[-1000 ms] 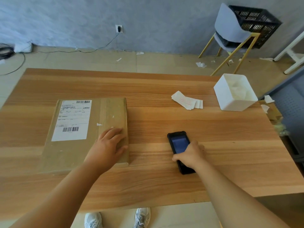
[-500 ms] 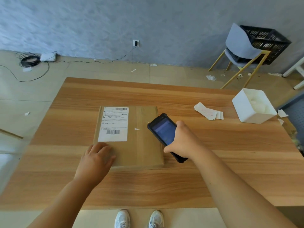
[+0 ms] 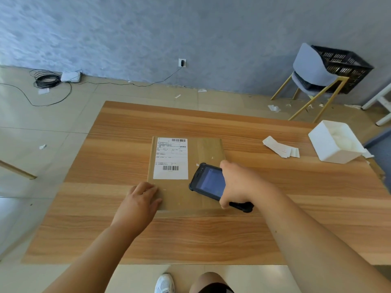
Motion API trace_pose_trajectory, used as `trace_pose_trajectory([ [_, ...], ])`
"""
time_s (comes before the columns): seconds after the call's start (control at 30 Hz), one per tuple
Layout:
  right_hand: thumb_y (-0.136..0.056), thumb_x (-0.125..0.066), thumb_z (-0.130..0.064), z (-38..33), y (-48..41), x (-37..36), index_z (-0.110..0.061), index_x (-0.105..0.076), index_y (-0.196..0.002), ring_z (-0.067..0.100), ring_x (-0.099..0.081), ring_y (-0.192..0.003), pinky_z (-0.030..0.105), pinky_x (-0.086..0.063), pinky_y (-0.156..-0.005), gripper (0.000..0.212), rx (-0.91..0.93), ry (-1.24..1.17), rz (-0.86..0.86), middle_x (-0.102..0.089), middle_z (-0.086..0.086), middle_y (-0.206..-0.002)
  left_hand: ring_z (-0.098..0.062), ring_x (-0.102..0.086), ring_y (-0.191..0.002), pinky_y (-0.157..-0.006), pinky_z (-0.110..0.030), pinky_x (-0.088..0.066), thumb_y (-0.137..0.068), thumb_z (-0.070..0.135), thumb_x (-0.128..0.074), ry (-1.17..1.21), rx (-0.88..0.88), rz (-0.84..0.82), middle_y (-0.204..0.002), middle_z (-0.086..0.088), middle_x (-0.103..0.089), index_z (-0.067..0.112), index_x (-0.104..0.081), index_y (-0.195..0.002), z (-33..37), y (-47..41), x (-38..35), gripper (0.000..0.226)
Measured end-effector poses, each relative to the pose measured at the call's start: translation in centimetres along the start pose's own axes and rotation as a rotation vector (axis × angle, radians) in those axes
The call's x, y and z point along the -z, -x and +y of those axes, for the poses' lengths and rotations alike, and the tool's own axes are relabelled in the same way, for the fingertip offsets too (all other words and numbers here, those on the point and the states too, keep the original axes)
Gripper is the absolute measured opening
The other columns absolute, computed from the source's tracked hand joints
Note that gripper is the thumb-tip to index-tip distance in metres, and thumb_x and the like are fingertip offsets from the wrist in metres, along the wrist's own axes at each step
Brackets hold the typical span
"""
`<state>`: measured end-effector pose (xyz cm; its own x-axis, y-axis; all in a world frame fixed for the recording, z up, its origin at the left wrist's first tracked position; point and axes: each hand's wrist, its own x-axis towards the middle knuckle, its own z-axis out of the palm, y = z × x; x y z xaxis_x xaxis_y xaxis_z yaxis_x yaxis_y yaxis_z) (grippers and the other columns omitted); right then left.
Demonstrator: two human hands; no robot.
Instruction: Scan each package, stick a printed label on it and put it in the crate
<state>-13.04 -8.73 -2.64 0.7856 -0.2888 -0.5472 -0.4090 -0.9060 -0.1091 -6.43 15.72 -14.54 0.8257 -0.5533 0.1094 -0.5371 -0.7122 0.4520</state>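
A flat brown cardboard package [image 3: 207, 149] lies in the middle of the wooden table [image 3: 127, 144], with a white barcode label [image 3: 171, 158] on its left half. My left hand [image 3: 140, 199] rests flat on the package's near left corner, fingers apart. My right hand [image 3: 239, 183] grips a black handheld scanner [image 3: 208, 181], held tilted just above the package's right part with its screen facing up and its top end pointing toward the label. A black crate [image 3: 342, 66] sits behind a chair at the far right.
A small pile of white printed labels [image 3: 280, 147] lies on the table right of the package, beside a white open box [image 3: 334, 141]. A blue chair with yellow legs [image 3: 311, 81] stands beyond the table. Cables [image 3: 46, 80] lie on the floor at far left.
My right hand picked the scanner up from the table and carried it left over the package. My left hand slid to the package's near left corner. The camera view shifted.
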Motion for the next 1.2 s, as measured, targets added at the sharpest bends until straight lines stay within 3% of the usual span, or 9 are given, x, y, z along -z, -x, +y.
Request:
trace_pose_trajectory([
  [0.13, -0.053, -0.084, -0.027, -0.5, 0.1, 0.1, -0.024, -0.031, -0.079, 0.017, -0.052, -0.067, 0.031, -0.037, -0.045, 0.059, -0.006, 0.026, -0.014, -0.049, 0.001, -0.087, -0.035, -0.058, -0.095, -0.083, -0.041, -0.051, -0.079, 0.015, -0.073, 0.036, 0.006, -0.005, -0.103, -0.007, -0.063, 0.005, -0.069, -0.106, -0.3, 0.0, -0.1, 0.029],
  [0.43, -0.056, -0.085, -0.03, 0.3, 0.5, -0.5, -0.019, -0.036, -0.091, 0.019, -0.052, -0.073, 0.032, -0.044, -0.053, 0.061, -0.057, -0.002, -0.005, -0.048, 0.0, -0.088, -0.036, -0.05, -0.102, -0.089, -0.045, -0.047, -0.083, 0.024, -0.068, -0.021, 0.002, -0.079, -0.106, -0.007, -0.061, 0.008, -0.068, -0.109, -0.4, -0.8, 0.4, 0.03],
  [0.6, -0.05, -0.085, -0.034, 3.0, 1.1, -2.6, -0.021, -0.041, -0.096, 0.018, -0.057, -0.079, 0.038, -0.054, -0.067, 0.064, -0.16, -0.308, 0.102, -0.052, -0.002, -0.093, -0.028, -0.045, -0.11, -0.087, -0.04, -0.044, -0.086, 0.031, -0.061, -0.07, -0.023, -0.11, -0.112, 0.001, -0.059, 0.016, -0.068, -0.106, 1.2, -2.1, 0.6, 0.026],
  [0.83, -0.052, -0.086, -0.034, 9.7, 2.0, -6.4, -0.02, -0.044, -0.097, 0.018, -0.057, -0.079, 0.033, -0.049, -0.062, 0.063, -0.402, -0.605, 0.264, -0.053, -0.001, -0.094, -0.015, -0.06, -0.091, -0.068, -0.029, -0.049, -0.091, 0.041, -0.048, -0.03, -0.116, -0.237, -0.107, 0.011, -0.06, 0.028, -0.063, -0.109, 6.1, -5.2, -1.1, 0.026],
  [1.03, -0.051, -0.089, -0.031, 16.9, 1.5, -9.0, -0.017, -0.049, -0.109, 0.024, -0.056, -0.091, 0.034, -0.051, -0.067, 0.071, -0.628, -0.698, 0.237, -0.053, 0.003, -0.104, -0.024, -0.054, -0.1, -0.079, -0.036, -0.049, -0.087, 0.034, -0.058, -0.057, -0.227, -0.275, -0.111, 0.002, -0.061, 0.021, -0.066, -0.109, 10.6, -8.5, -4.1, 0.027],
  [1.2, -0.053, -0.09, -0.031, 21.8, -0.3, -10.8, -0.015, -0.049, -0.116, 0.027, -0.049, -0.096, 0.032, -0.042, -0.064, 0.077, -0.769, -0.69, 0.176, -0.036, 0.006, -0.11, -0.026, -0.039, -0.121, -0.094, -0.042, -0.043, -0.086, 0.038, -0.058, -0.128, -0.181, -0.314, -0.131, -0.001, -0.047, 0.019, -0.056, -0.124, 13.7, -11.1, -6.3, 0.042],
])
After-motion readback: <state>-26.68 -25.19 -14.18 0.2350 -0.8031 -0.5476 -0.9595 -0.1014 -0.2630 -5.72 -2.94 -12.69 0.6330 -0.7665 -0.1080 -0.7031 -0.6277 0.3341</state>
